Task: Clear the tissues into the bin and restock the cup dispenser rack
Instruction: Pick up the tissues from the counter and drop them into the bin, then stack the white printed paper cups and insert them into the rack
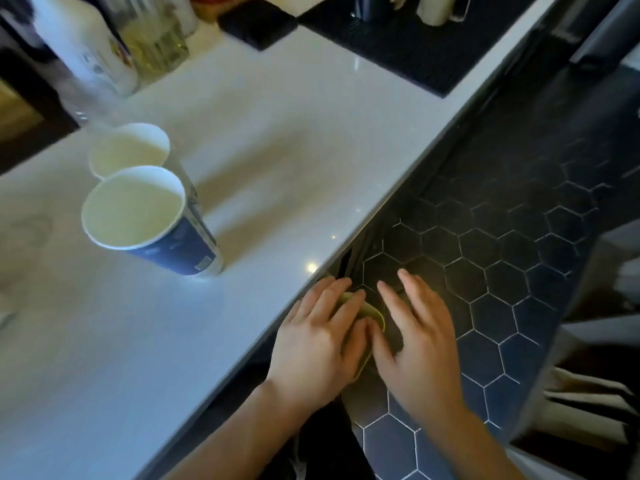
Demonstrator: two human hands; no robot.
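Two paper cups stand upright on the white counter (277, 140): a near one with a blue wall (149, 221) and a far one (130, 150) right behind it. Below the counter's edge, over the dark floor, my left hand (320, 337) grips a small pale cup-like object (372, 315), mostly hidden by the fingers. My right hand (420, 344) is beside it with fingers spread, its thumb touching the object's rim. No tissues or bin show.
A white bottle (88, 50) and a clear glass jar (157, 43) stand at the counter's back left. Black mats (415, 46) lie at the far end. Dark hexagon floor tiles (502, 258) run to the right of the counter; blurred furniture (595, 403) stands at the right edge.
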